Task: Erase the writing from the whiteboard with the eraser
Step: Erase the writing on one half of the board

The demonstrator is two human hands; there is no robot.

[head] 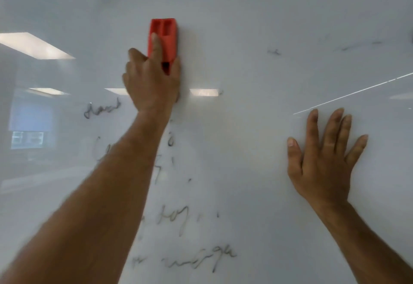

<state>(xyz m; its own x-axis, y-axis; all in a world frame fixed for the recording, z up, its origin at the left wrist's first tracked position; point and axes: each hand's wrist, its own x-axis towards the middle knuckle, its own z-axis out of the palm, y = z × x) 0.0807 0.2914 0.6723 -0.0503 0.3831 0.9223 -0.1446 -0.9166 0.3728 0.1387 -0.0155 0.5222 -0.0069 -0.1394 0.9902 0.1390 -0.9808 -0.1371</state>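
The left hand grips a red plastic block eraser against the glossy whiteboard; the right hand lies spread flat on the board, well apart. Dark handwriting remains below the left hand, mostly under the forearm. Risks: a swipe could skip those lines, or the forearm could smear them.
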